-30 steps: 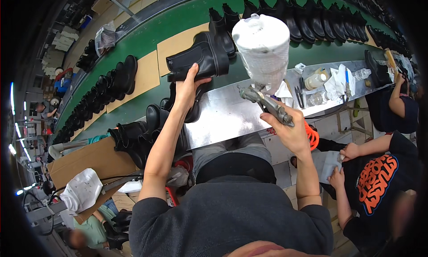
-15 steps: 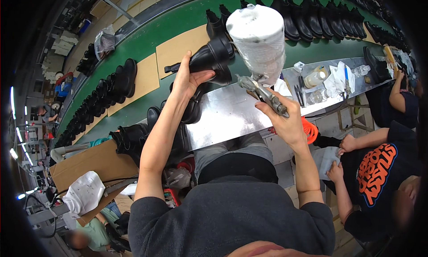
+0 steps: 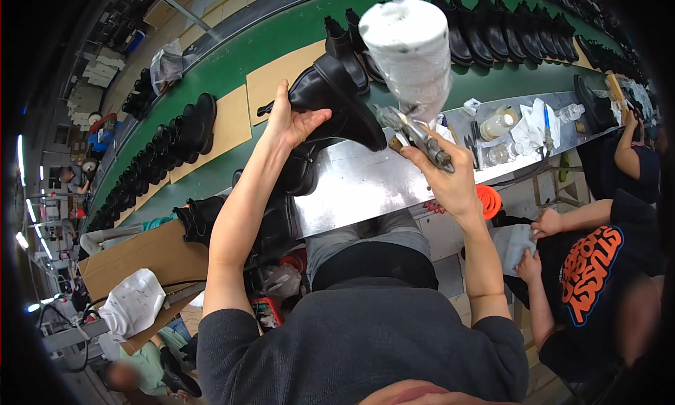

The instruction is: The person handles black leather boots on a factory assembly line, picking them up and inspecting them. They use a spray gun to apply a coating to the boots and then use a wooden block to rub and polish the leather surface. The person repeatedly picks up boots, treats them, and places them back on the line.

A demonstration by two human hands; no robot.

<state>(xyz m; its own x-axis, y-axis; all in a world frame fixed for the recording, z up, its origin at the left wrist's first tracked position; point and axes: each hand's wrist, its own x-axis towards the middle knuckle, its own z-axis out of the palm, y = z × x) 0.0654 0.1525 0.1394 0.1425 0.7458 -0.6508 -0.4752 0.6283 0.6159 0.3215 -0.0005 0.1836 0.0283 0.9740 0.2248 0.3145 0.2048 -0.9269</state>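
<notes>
My left hand holds a black leather boot by its shaft, up over the bench. The boot is tilted, and the long edge of its sole faces right. In my right hand is a metal spray gun, its nozzle end close to the boot's sole but apart from it. On top of the gun sits a large cup wrapped in whitish, stained plastic. My fingers are closed round the gun's grip; the trigger is partly hidden.
Under my hands lies a shiny metal shelf, with a bottle and white paper on its right. Rows of black boots line the green belt. A coiled orange hose hangs near a co-worker at right.
My left hand has turned the boot, so its sole edge has swung round toward the gun and its lower end has dropped. The spray gun has shifted only slightly.
</notes>
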